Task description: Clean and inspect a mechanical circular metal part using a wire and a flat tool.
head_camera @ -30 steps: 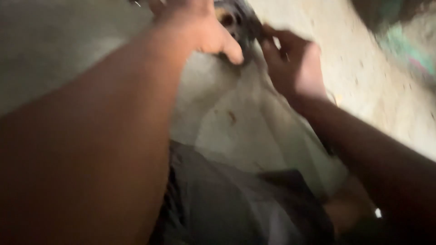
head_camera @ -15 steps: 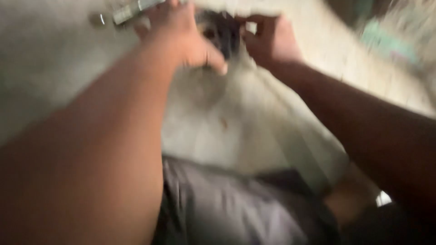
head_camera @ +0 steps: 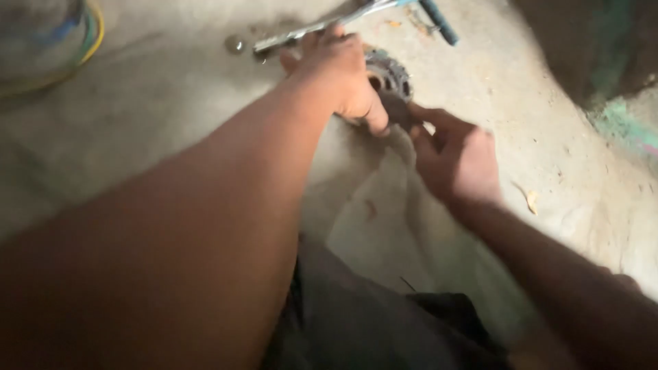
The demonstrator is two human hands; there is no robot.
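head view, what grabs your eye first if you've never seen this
The big left forearm fills the lower left, running up to the left hand pressed on a toothed metal sprocket on the dusty floor near the top centre. The right hand reaches in just below it, fingers touching the sprocket's edge. A long metal tool lies beyond the hands.

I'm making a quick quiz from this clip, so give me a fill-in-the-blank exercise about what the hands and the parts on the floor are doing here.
1. The left hand rests on a toothed metal ____ lying on the floor.
2. The right hand reaches toward that part from the ____ side of the picture.
3. Just beyond the left hand lies a long metal tool with a ____ handle.
4. The parts lie on a dusty concrete ____.

Missing words: gear; right; blue; floor
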